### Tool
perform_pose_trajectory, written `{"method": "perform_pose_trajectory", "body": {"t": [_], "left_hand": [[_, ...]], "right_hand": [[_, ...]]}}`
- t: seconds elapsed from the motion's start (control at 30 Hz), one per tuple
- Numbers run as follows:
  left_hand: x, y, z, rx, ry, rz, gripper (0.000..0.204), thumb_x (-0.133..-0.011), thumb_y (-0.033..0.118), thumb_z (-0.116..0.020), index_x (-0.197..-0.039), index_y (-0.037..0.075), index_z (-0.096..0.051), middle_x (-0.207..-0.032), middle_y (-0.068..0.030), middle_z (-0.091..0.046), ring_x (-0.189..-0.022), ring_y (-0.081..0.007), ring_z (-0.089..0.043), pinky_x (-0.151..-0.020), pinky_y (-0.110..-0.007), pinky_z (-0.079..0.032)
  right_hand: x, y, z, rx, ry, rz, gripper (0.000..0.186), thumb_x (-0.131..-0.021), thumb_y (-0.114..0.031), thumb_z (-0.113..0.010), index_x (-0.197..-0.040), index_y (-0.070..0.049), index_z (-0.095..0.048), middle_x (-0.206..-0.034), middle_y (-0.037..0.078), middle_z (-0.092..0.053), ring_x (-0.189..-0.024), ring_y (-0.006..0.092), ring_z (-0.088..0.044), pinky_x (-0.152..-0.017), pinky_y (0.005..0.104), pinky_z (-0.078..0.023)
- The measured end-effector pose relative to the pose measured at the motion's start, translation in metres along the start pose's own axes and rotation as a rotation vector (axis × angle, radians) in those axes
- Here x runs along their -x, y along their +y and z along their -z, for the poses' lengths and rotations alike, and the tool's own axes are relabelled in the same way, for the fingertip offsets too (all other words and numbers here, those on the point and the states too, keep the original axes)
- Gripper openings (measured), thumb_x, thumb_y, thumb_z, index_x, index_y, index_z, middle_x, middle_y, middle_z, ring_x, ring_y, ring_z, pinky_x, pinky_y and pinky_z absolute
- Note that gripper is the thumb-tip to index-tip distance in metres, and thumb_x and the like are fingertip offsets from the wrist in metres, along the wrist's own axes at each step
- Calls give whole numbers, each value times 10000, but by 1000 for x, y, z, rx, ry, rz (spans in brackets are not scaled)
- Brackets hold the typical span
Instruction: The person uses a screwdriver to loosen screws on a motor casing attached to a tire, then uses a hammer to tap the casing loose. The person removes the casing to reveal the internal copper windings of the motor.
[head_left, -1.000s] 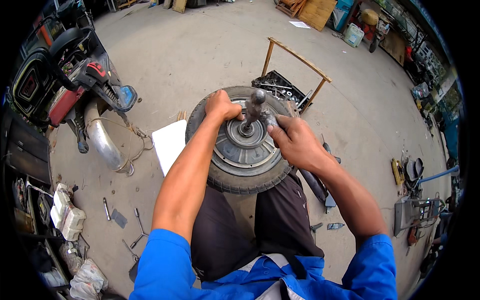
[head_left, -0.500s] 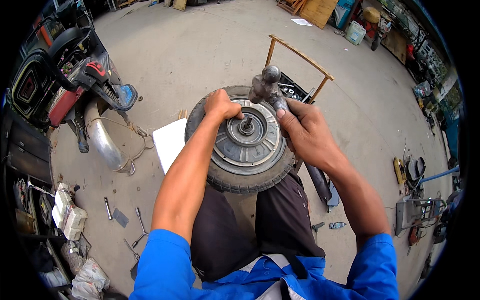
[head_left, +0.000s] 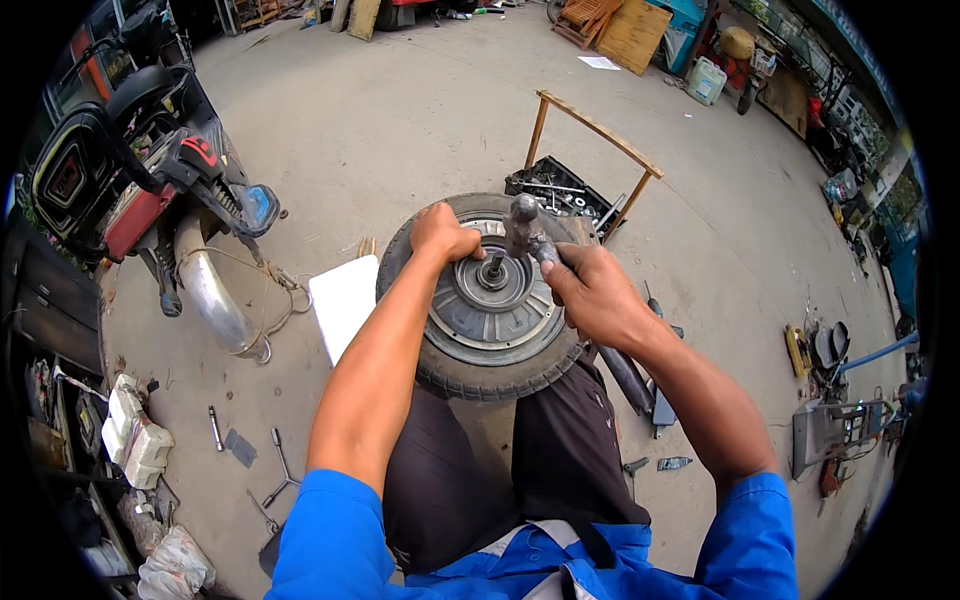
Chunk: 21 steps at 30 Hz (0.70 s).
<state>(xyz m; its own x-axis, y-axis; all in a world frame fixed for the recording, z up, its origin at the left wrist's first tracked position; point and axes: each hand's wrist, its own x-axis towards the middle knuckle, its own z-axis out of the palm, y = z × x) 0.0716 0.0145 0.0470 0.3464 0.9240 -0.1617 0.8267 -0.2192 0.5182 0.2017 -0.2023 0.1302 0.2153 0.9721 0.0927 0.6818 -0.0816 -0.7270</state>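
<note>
A wheel with a black tyre (head_left: pixel 470 383) and a grey metal hub (head_left: pixel 490 330) lies on its side by my knees, its threaded axle (head_left: pixel 493 270) pointing up. My left hand (head_left: pixel 445 236) is closed at the hub's far left, its thumb by the raised inner ring. Whatever it grips, if anything, is hidden by the fingers. My right hand (head_left: pixel 598 290) is wrapped round the handle of a ball-peen hammer (head_left: pixel 522 228). The hammer's worn metal head is above the far right part of the hub, close to my left thumb.
Beyond the wheel stands a black crate of tools (head_left: pixel 545 183) with a wooden frame (head_left: pixel 600 128). A white board (head_left: pixel 340 305) lies left of the tyre. An electric scooter (head_left: pixel 140 190) stands at left. On the floor are a three-armed wrench (head_left: pixel 281 460) and a small tube (head_left: pixel 674 463).
The hammer head has dropped toward the hub, and my right hand has come down and slightly left with it. My left hand keeps its place on the wheel. More of the tool crate shows.
</note>
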Motion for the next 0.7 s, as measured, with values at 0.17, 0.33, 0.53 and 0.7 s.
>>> {"method": "perform_pose_trajectory", "body": {"t": [0.17, 0.33, 0.53, 0.7], "left_hand": [[0, -4, -1, 2, -41, 48, 675, -529, 296, -946, -1075, -39, -734, -1221, -223, -685, -1208, -328, -626, -1018, -375, -505], [5, -6, -4, -6, -1, 13, 657, -530, 280, -939, -1068, -39, -736, -1206, -219, -693, -1205, -331, -627, -1017, -379, -506], [4, -2, -3, 0, -30, 32, 639, -529, 285, -934, -1048, -37, -743, -1177, -220, -702, -1185, -334, -637, -1010, -381, -512], [0, -12, -7, 21, -7, 66, 680, -525, 299, -940, -1079, -37, -733, -1219, -217, -687, -1204, -322, -628, -1015, -373, -506]], "right_hand": [[16, -25, 1, -210, 120, 136, 295, -999, -201, -570, -898, 70, -624, -671, 219, -584, -609, 254, -562, -615, 425, -449], [1, -6, 0, -41, -19, -10, 319, -1005, -217, -547, -888, 74, -608, -676, 243, -578, -638, 348, -581, -646, 455, -454], [7, -7, -4, -3, -38, 48, 320, -1004, -219, -558, -889, 76, -601, -674, 249, -572, -620, 366, -581, -637, 479, -449], [8, -13, -2, -95, -28, -7, 328, -1007, -216, -549, -886, 85, -596, -667, 241, -574, -624, 330, -580, -628, 470, -449]]}}
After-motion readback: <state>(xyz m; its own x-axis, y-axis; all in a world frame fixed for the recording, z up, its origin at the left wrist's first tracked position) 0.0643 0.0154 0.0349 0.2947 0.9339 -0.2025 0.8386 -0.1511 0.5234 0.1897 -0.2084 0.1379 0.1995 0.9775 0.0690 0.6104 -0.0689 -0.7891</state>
